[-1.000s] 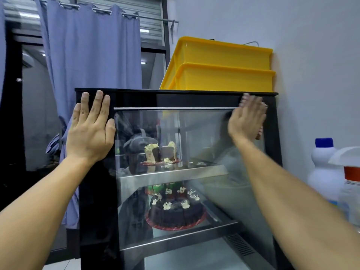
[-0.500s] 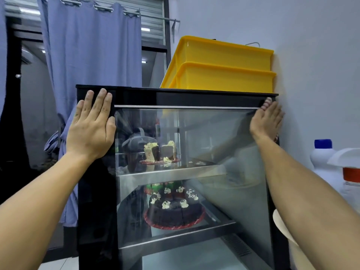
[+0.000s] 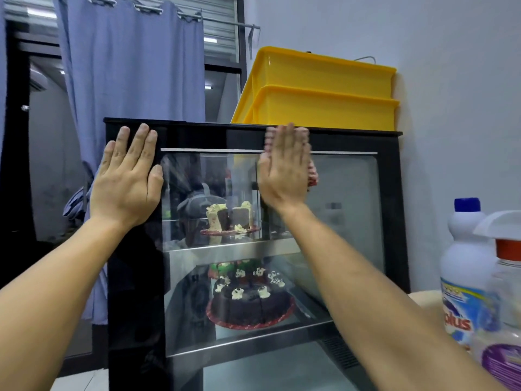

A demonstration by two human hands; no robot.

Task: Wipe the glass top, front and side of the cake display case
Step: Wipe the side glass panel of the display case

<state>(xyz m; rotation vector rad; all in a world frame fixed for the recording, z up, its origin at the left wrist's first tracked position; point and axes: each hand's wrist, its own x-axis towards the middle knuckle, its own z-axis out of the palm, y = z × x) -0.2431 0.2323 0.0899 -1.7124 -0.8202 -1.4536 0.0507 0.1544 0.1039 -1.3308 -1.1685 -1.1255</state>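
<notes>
The cake display case (image 3: 135, 292) fills the middle of the view: a black-framed box with a glass front (image 3: 346, 221) edged by a thin silver strip along its top. The glass shows faint reflections. Inside, an upper shelf (image 3: 231, 248) carries cut cake slices (image 3: 228, 215) on a red board, and below it sits a round chocolate cake (image 3: 251, 300) dotted with white cream.

The left hand (image 3: 127, 182) lies flat against the case's black left frame, fingers straight and together, fingertips just under the top edge. The right hand (image 3: 284, 170) is also flat with straight fingers, pressing a red-and-white cloth (image 3: 312, 176) against the upper middle of the glass; the cloth peeks out beside the palm and fingertips, and the hand is blurred.

On top of the case, toward its right rear, stand two stacked yellow tubs (image 3: 324, 108). To the right of the case are a white bottle (image 3: 465, 266) with a blue cap and a clear spray bottle (image 3: 504, 306). Behind the case on the left hangs a blue curtain (image 3: 129, 66).
</notes>
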